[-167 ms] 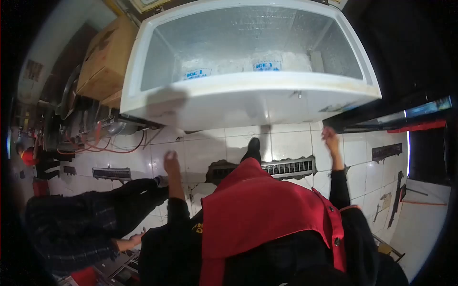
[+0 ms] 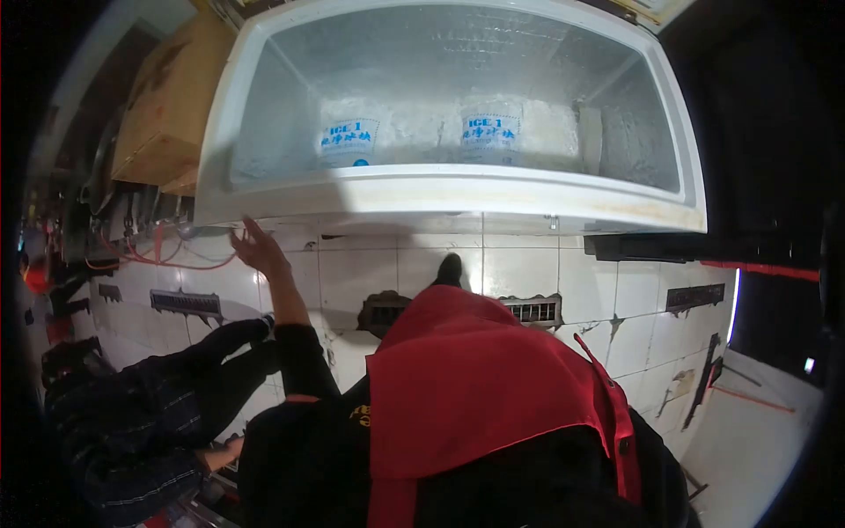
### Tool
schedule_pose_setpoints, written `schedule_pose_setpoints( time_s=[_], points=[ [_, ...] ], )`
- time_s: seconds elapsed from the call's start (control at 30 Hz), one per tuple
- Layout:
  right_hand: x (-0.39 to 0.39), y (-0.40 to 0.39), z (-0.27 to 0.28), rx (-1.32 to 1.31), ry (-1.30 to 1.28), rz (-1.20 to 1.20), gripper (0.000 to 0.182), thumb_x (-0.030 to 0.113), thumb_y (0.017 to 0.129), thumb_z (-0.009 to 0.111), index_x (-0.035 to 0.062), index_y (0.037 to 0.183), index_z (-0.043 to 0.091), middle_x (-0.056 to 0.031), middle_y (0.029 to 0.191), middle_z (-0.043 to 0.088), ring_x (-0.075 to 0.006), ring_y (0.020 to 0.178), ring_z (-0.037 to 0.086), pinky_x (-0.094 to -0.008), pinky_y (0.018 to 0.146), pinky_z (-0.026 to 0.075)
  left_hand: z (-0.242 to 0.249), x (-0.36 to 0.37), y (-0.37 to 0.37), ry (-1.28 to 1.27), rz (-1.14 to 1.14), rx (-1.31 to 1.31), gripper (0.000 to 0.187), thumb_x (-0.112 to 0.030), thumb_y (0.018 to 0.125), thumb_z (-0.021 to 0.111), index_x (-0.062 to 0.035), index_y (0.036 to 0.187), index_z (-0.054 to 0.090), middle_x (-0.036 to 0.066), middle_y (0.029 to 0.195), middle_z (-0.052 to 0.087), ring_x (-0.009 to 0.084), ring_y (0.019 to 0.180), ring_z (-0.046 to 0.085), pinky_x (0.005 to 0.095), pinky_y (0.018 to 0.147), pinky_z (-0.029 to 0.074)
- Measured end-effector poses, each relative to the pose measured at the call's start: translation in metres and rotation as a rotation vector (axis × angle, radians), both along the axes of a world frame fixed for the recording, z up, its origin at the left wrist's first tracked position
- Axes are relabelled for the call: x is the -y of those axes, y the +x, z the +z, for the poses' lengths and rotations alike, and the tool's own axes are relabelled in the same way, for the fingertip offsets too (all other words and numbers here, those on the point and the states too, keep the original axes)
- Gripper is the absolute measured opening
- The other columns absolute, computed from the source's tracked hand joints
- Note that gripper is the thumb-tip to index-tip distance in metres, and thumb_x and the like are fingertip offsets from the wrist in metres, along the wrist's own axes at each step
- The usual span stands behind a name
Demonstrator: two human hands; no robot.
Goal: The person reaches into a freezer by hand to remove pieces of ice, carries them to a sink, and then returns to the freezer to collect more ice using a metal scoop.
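In front of me a white chest freezer (image 2: 449, 195) stands with its top uncovered. Bags of ice (image 2: 488, 130) with blue "ICE 1" print lie on its floor, and another ice bag (image 2: 350, 136) is further left. My left hand (image 2: 264, 253) reaches out just below the freezer's front left corner, fingers apart and holding nothing. Its fingertips come close to the lower edge of the front wall. My right hand is out of sight, hidden by my body and the red apron (image 2: 493, 378).
A cardboard box (image 2: 172, 101) stands left of the freezer. Orange hoses (image 2: 158, 251) run over the tiles there. Another person (image 2: 141, 414) is at my left. Drain grates (image 2: 185, 304) are set into the white tiled floor (image 2: 519, 268).
I am nearer to the freezer, and more of the ice bags shows. My left hand has moved forward and left toward its corner. My right hand has dropped out of view.
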State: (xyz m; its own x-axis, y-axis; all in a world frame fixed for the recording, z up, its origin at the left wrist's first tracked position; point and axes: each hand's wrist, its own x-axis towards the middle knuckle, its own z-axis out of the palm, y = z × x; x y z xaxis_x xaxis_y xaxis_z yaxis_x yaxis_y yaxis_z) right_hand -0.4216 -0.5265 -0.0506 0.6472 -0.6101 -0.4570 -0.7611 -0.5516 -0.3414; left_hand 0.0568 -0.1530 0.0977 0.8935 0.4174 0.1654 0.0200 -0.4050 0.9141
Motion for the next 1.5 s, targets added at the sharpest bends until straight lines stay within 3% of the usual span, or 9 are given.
schedule_pose_setpoints(
  time_s=[0.13, 0.33, 0.43, 0.77, 0.93, 1.2, 1.27, 1.43, 1.5],
  points=[
    [0.002, 0.086, 0.150, -0.205, 0.362, 0.244, 0.028, 0.018, 0.071, 0.051, 0.0017, 0.093, 0.055, -0.0200, 0.081, 0.057, -0.0262, 0.081, 0.055, -0.0307, 0.074, 0.042, 0.040, 0.061, 0.052, 0.685, 0.340, -0.391, 0.070, -0.052, 0.071, 0.049, -0.0056, 0.119, 0.030, 0.021, 0.121, 0.028, 0.0400, 0.102, 0.034, 0.0446, 0.087, 0.026],
    [0.125, 0.222, 0.296, -0.364, 0.882, 0.439, 0.018, 0.013, 0.072, 0.052, 0.0044, 0.085, 0.061, -0.0100, 0.076, 0.061, -0.0186, 0.067, 0.058, -0.0280, 0.062, 0.045, 0.039, 0.054, 0.059, 0.708, 0.305, -0.426, 0.073, -0.042, 0.064, 0.064, -0.0094, 0.120, 0.031, 0.028, 0.109, 0.031, 0.0376, 0.091, 0.043, 0.0395, 0.080, 0.037],
    [0.181, 0.275, 0.312, 0.088, 0.912, 0.493, 0.027, 0.023, 0.077, 0.050, -0.0019, 0.080, 0.058, -0.0074, 0.071, 0.059, -0.0155, 0.064, 0.055, -0.0254, 0.060, 0.043, 0.054, 0.076, 0.056, 0.547, 0.382, -0.410, 0.072, -0.038, 0.066, 0.063, -0.0106, 0.122, 0.028, 0.029, 0.107, 0.033, 0.0365, 0.100, 0.041, 0.0403, 0.081, 0.038],
    [0.330, 0.446, 0.033, -0.023, 0.204, 0.591, 0.012, 0.012, 0.076, 0.047, 0.0047, 0.080, 0.056, -0.0026, 0.065, 0.054, -0.0103, 0.059, 0.052, -0.0246, 0.050, 0.043, 0.055, 0.074, 0.059, 0.634, 0.353, -0.439, 0.074, -0.034, 0.072, 0.056, -0.0094, 0.128, 0.015, 0.032, 0.118, 0.028, 0.0432, 0.111, 0.026, 0.0410, 0.094, 0.020],
    [0.355, 0.469, -0.071, -0.361, 0.170, 0.129, 0.023, 0.030, 0.074, 0.051, 0.0105, 0.084, 0.058, -0.0051, 0.065, 0.056, -0.0163, 0.055, 0.053, -0.0324, 0.042, 0.047, 0.053, 0.077, 0.061, 0.619, 0.313, -0.450, 0.068, -0.029, 0.074, 0.053, -0.0049, 0.127, 0.017, 0.027, 0.124, 0.026, 0.0393, 0.114, 0.022, 0.0367, 0.097, 0.014],
    [0.409, 0.529, -0.229, -0.095, -0.027, 0.142, 0.077, 0.047, 0.063, 0.060, -0.0134, 0.107, 0.040, -0.0272, 0.104, 0.047, -0.0297, 0.101, 0.046, -0.0313, 0.082, 0.037, 0.039, 0.057, 0.065, 0.651, 0.269, -0.391, 0.070, -0.031, 0.071, 0.054, -0.0022, 0.126, 0.021, 0.019, 0.126, 0.027, 0.0321, 0.116, 0.024, 0.0368, 0.097, 0.015],
    [0.382, 0.540, -0.212, -0.025, 0.322, -0.080, 0.071, 0.050, 0.066, 0.056, -0.0058, 0.109, 0.043, -0.0207, 0.106, 0.049, -0.0310, 0.104, 0.043, -0.0440, 0.085, 0.032, 0.038, 0.046, 0.064, 0.626, 0.251, -0.393, 0.069, -0.030, 0.070, 0.053, -0.0012, 0.125, 0.023, 0.021, 0.124, 0.030, 0.0306, 0.113, 0.030, 0.0348, 0.095, 0.021],
    [0.385, 0.539, -0.223, -0.385, -0.323, 0.498, 0.066, 0.057, 0.073, 0.039, 0.0148, 0.123, 0.032, -0.0111, 0.123, 0.036, -0.0312, 0.110, 0.037, -0.0445, 0.090, 0.023, 0.040, 0.050, 0.067, 0.530, 0.254, -0.430, 0.066, -0.027, 0.070, 0.052, -0.0005, 0.124, 0.025, 0.023, 0.120, 0.034, 0.0291, 0.107, 0.038, 0.0335, 0.089, 0.029],
    [0.390, 0.536, -0.246, -0.305, -0.236, 0.271, 0.066, 0.055, 0.073, 0.040, 0.0154, 0.125, 0.029, -0.0110, 0.124, 0.035, -0.0306, 0.112, 0.035, -0.0433, 0.090, 0.025, 0.038, 0.041, 0.066, 0.516, 0.246, -0.423, 0.065, -0.027, 0.070, 0.052, -0.0011, 0.124, 0.025, 0.022, 0.121, 0.033, 0.0288, 0.107, 0.038, 0.0331, 0.089, 0.028]
  ],
)
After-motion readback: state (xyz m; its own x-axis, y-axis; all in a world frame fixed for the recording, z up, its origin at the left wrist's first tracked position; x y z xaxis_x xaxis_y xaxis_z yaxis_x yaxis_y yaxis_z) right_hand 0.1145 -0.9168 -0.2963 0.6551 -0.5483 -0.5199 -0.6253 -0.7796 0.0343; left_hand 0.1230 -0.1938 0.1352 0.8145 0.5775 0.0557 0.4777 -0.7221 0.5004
